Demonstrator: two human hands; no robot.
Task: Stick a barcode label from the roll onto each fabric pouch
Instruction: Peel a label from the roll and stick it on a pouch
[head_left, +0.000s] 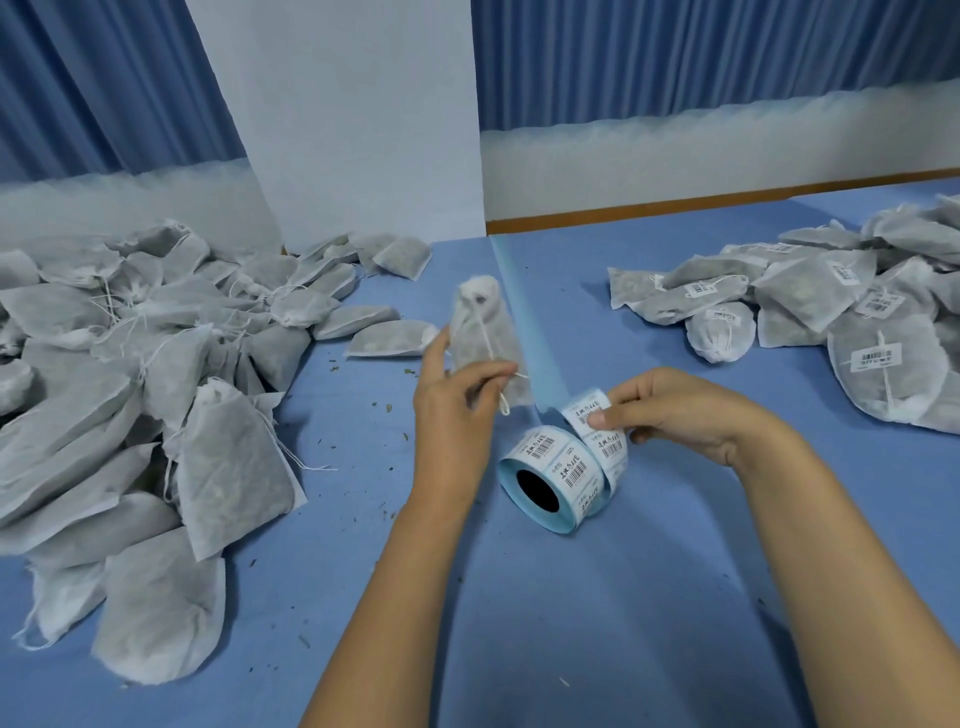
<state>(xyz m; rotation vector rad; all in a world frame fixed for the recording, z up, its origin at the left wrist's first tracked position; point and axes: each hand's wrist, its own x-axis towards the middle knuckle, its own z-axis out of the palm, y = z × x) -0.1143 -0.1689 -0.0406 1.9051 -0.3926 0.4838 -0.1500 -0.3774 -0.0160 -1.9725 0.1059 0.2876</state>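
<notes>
So the person's left hand (457, 410) has one fabric pouch (483, 332) held upright above the blue table (571, 597). The fingers are curled round its lower half from behind and the thumb is pressed across the front, right where the white drawstring (488, 340) hangs down. It's a closed grip, not a loose one.

The right hand (680, 410) is on the label strip (609, 446), pinching the loose end of it between the thumb on top and the fingers tucked underneath. You can read a barcode right next to the thumb tip. The strip curls straight down into the roll (545, 465), which is standing on its edge on the table just below both hands, dark core facing the camera.

A pale blue strip of empty backing (524, 312) runs away from the roll towards the wall, passing just beside the held pouch.

There's a big heap of plain pouches (156, 364) on the left side of the table, and a pile of labelled pouches (841, 306) on the right, well apart from the first. Little dark crumbs are scattered on the table.
</notes>
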